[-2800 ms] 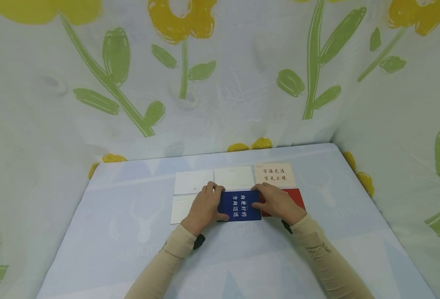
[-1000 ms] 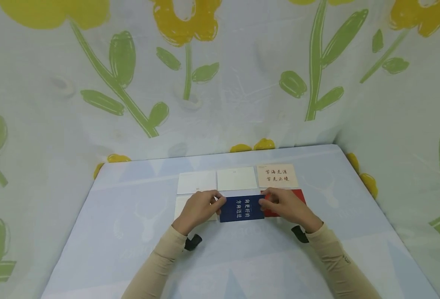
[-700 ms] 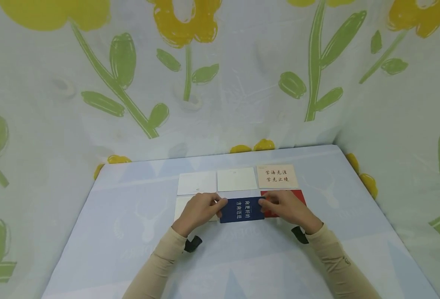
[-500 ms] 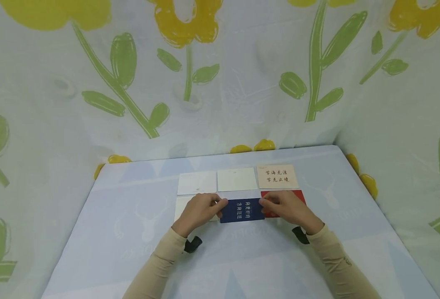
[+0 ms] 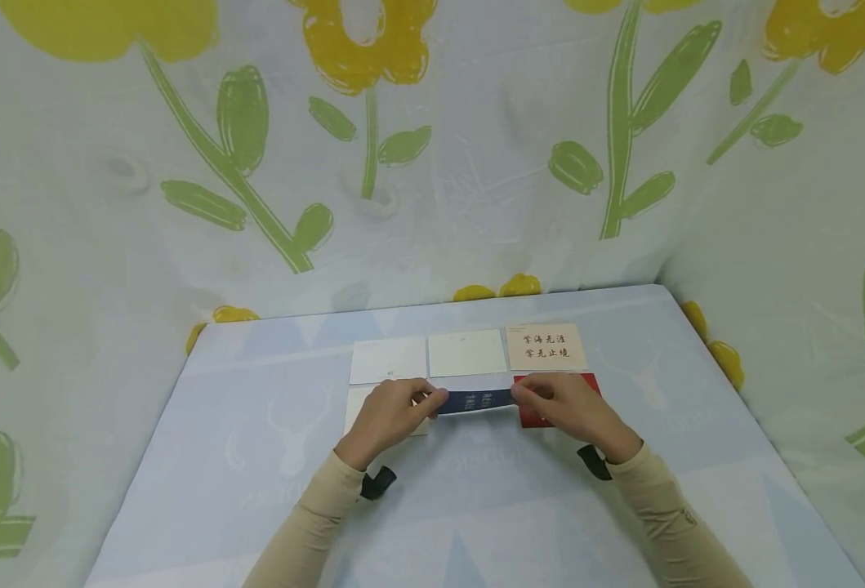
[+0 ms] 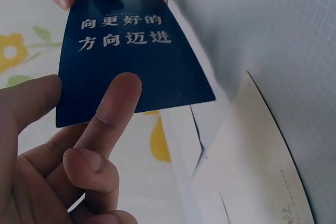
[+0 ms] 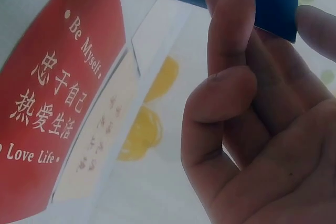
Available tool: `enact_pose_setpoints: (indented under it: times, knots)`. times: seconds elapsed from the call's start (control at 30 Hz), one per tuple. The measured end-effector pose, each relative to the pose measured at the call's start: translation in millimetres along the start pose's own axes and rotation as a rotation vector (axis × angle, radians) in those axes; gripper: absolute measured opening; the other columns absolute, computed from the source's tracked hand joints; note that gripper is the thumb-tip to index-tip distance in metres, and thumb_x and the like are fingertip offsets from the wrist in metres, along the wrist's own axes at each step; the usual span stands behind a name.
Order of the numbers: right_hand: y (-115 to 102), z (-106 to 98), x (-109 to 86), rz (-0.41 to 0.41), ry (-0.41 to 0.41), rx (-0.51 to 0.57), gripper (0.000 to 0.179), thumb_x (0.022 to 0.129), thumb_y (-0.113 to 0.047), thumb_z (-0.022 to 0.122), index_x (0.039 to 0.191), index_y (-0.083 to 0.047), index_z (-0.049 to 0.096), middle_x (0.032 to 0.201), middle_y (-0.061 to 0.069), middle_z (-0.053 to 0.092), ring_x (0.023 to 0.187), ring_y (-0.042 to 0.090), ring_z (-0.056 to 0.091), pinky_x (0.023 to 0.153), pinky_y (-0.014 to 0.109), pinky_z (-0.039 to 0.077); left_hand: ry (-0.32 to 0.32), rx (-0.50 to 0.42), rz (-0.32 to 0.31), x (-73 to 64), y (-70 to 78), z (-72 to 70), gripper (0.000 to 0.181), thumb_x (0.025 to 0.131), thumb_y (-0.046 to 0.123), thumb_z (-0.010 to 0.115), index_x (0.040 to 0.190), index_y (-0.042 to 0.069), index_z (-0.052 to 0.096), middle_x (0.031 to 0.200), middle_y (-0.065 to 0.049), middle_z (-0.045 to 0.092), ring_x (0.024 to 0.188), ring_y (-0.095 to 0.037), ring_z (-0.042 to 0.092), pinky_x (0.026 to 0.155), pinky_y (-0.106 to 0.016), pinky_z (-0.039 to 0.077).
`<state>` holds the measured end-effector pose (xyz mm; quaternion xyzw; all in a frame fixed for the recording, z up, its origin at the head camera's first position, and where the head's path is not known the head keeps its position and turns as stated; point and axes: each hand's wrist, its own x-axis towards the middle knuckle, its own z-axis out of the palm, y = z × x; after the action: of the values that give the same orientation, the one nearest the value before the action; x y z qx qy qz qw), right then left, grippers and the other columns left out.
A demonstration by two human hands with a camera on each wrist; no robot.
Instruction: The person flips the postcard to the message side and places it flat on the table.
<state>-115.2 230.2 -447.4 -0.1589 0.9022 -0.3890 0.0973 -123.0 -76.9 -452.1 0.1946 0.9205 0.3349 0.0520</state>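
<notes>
A dark blue card (image 5: 479, 402) with two lines of white Chinese characters is held up over the table, tilted so that the head view sees it as a thin strip. My left hand (image 5: 390, 414) pinches its left end. At the opposite end my right hand (image 5: 570, 406) pinches it. In the left wrist view the printed face of the blue card (image 6: 123, 61) shows broadly. Under the right hand lies a red card (image 5: 532, 417), whose lettering reads "Be Myself" in the right wrist view. The left hand partly covers a white card (image 5: 354, 402).
Behind the hands a row lies flat on the pale patterned table (image 5: 204, 457): one white card (image 5: 388, 361), another white card (image 5: 466, 353) and a cream card (image 5: 546, 347) with brown characters. Flower-printed cloth (image 5: 461, 163) rises behind the table and at both sides.
At first the blue card lay low between the white and red cards with a hand at each end. Both hands have since raised it, and just now it has tipped, its printed face foreshortened.
</notes>
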Motion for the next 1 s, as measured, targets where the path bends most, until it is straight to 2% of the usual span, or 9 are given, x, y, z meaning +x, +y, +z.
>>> enact_pose_setpoints:
  times: [0.07, 0.2, 0.37, 0.53, 0.7, 0.87, 1.0]
  knots:
    - [-1, 0, -0.6, 0.001, 0.010, 0.002, 0.038, 0.100, -0.048, 0.061, 0.113, -0.016, 0.077, 0.102, -0.008, 0.072, 0.094, 0.011, 0.066, 0.083, 0.038, 0.052, 0.013, -0.011, 0.014, -0.6, 0.1, -0.6, 0.041, 0.101, 0.054, 0.055, 0.095, 0.020, 0.078, 0.076, 0.006, 0.072, 0.066, -0.007, 0.058, 0.060, -0.030, 0.045]
    - [-2, -1, -1.5, 0.002, 0.020, 0.010, 0.039, 0.100, -0.047, 0.062, 0.118, -0.015, 0.076, 0.107, -0.009, 0.072, 0.101, 0.013, 0.067, 0.089, 0.041, 0.052, 0.040, -0.019, 0.031, -1.6, -1.0, 0.2, 0.037, 0.099, 0.054, 0.057, 0.097, 0.024, 0.078, 0.076, 0.013, 0.070, 0.070, -0.005, 0.059, 0.061, -0.029, 0.046]
    - [-1, 0, -1.5, -0.017, 0.033, -0.013, 0.039, 0.099, -0.044, 0.064, 0.120, -0.013, 0.075, 0.110, -0.009, 0.073, 0.097, 0.012, 0.066, 0.085, 0.037, 0.053, 0.056, -0.011, 0.035, -2.8, -3.3, 3.4, 0.029, 0.099, 0.052, 0.060, 0.100, 0.028, 0.076, 0.081, 0.021, 0.067, 0.072, -0.002, 0.060, 0.059, -0.026, 0.047]
    - [0, 2, -0.7, -0.047, 0.050, -0.035, 0.032, 0.099, -0.039, 0.067, 0.120, -0.016, 0.075, 0.102, -0.011, 0.072, 0.088, 0.011, 0.063, 0.075, 0.030, 0.051, 0.084, -0.009, 0.051, -4.1, -4.9, 6.4, 0.028, 0.099, 0.050, 0.061, 0.102, 0.026, 0.075, 0.088, 0.015, 0.070, 0.067, -0.003, 0.057, 0.057, -0.025, 0.046]
    - [0, 4, -0.4, -0.077, 0.059, -0.066, 0.028, 0.098, -0.032, 0.069, 0.120, -0.015, 0.074, 0.098, -0.011, 0.071, 0.086, 0.013, 0.062, 0.073, 0.030, 0.050, 0.101, 0.010, 0.057, -5.8, -5.0, 10.2, 0.029, 0.099, 0.048, 0.061, 0.104, 0.023, 0.073, 0.090, 0.012, 0.070, 0.063, -0.004, 0.052, 0.056, -0.025, 0.044]
    - [-1, 6, -0.9, -0.086, 0.065, -0.106, 0.028, 0.095, -0.025, 0.073, 0.120, -0.013, 0.074, 0.096, -0.009, 0.070, 0.083, 0.012, 0.062, 0.071, 0.030, 0.050, 0.105, 0.077, 0.062, -8.1, -4.8, 15.8, 0.028, 0.099, 0.044, 0.064, 0.108, 0.019, 0.072, 0.092, 0.009, 0.072, 0.065, -0.004, 0.054, 0.058, -0.025, 0.044]
    - [-1, 10, -2.1, -0.077, 0.069, -0.150, 0.029, 0.092, -0.023, 0.076, 0.120, -0.013, 0.074, 0.090, -0.010, 0.069, 0.077, 0.008, 0.060, 0.067, 0.027, 0.049, 0.153, 0.181, 0.119, -10.7, -3.4, 23.3, 0.026, 0.097, 0.039, 0.068, 0.108, 0.016, 0.072, 0.089, 0.007, 0.072, 0.067, -0.007, 0.059, 0.060, -0.024, 0.046]
